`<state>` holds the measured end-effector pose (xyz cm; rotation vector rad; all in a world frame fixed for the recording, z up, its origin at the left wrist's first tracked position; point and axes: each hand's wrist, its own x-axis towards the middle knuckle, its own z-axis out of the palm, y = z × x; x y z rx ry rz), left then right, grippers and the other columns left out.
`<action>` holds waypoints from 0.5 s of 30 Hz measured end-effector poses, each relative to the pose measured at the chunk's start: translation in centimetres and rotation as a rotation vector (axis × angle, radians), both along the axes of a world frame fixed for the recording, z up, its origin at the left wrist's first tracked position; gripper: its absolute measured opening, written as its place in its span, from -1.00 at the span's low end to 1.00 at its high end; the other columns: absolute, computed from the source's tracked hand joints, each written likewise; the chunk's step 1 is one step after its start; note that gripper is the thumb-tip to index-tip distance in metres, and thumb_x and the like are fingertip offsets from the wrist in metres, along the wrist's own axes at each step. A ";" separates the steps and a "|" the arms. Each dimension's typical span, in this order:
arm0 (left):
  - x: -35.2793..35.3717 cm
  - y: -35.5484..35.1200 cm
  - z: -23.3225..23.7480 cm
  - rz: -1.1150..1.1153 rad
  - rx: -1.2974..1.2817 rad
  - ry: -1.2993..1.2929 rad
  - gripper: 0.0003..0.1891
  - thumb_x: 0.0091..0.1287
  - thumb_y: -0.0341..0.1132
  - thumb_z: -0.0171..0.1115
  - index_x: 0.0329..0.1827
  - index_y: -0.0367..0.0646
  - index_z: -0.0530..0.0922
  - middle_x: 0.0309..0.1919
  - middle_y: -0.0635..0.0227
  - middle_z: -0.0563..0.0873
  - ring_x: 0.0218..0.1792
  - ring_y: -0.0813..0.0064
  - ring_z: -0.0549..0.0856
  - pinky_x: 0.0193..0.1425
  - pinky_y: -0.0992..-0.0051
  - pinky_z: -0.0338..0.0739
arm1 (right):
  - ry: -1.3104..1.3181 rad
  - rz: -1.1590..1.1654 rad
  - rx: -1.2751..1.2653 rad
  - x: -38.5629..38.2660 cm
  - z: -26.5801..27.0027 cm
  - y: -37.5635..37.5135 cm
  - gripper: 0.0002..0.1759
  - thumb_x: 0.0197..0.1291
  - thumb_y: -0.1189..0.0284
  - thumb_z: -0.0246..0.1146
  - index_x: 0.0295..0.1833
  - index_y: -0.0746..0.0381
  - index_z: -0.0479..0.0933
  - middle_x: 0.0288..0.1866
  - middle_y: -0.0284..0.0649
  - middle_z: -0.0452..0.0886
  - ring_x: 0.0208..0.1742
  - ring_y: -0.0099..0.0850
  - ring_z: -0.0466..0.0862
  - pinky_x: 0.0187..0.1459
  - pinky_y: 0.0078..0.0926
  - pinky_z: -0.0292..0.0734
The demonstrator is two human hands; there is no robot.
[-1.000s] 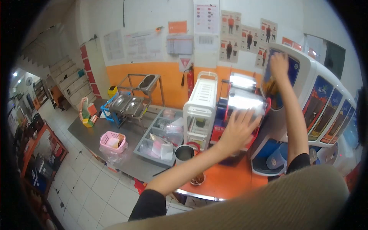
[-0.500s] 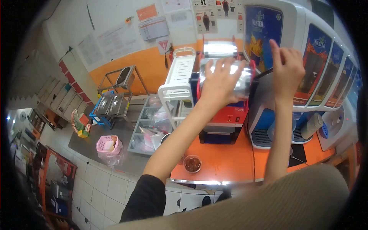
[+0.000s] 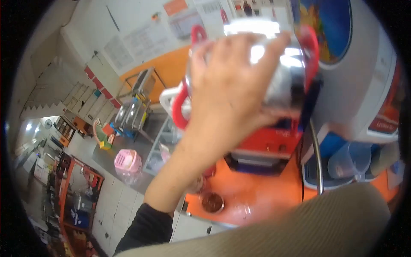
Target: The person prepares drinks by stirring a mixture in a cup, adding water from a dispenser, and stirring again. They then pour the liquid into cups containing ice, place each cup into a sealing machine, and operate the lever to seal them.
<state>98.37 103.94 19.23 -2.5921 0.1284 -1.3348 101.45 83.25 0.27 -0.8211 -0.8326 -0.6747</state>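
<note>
My left hand [image 3: 231, 81] lies over a shiny silver film roll [image 3: 284, 79], its fingers curved over the top and the thumb lower on the right. Red side pieces [image 3: 311, 53] flank the roll. Below it is the red front of a cup sealing machine [image 3: 267, 143], standing on an orange counter [image 3: 265, 192]. A bare metal lever [image 3: 316, 158] slants down at the machine's right side. Near the counter's front edge stands an open cup of dark brown contents [image 3: 212, 202]. My right hand does not show.
To the right stands a large drink dispenser [image 3: 364, 81], with a clear plastic jug [image 3: 351, 160] on its drip tray. At left are a pink basket [image 3: 128, 160], a grey divided tray [image 3: 156, 147] and a metal rack [image 3: 143, 85]. A white slatted rack [image 3: 168, 95] is partly hidden behind my left arm.
The view has moved closer to the machine, which appears larger. My left hand stays on the film roll. My right hand, raised beside the dispenser before, has left the view.
</note>
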 end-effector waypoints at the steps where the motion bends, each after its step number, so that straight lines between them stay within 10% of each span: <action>1: -0.2 0.0 -0.5 -0.013 -0.011 0.000 -0.06 -0.29 0.09 0.55 0.28 0.09 0.41 -0.02 0.29 0.55 0.08 0.26 0.53 0.15 0.09 0.27 | -0.005 0.000 -0.008 -0.2 -0.6 -0.1 -0.79 0.19 0.36 0.08 -0.48 0.17 0.41 -0.59 -0.40 0.41 -0.47 -0.47 0.41 -0.13 -0.27 0.34; 9: -0.7 -0.6 -0.6 0.023 -0.046 -0.031 0.02 -0.29 0.07 0.58 0.38 0.14 0.35 0.13 0.31 0.48 0.23 0.26 0.44 0.24 -0.01 0.22 | 0.091 -0.089 -0.183 -1.5 1.2 -0.9 -0.74 0.13 0.41 0.02 -0.60 0.16 0.29 -0.62 -0.33 0.36 -0.44 -0.39 0.38 0.07 -0.14 0.37; 15: -1.0 -0.2 -1.1 0.001 -0.052 -0.102 -0.01 -0.24 0.09 0.55 0.38 0.16 0.33 0.16 0.34 0.45 0.24 0.30 0.43 0.27 -0.01 0.23 | 0.326 -0.190 -0.017 -0.5 13.1 1.9 -0.64 0.45 0.26 0.06 -0.40 0.25 0.36 -0.51 -0.33 0.36 -0.41 -0.54 0.34 -0.24 -0.56 0.34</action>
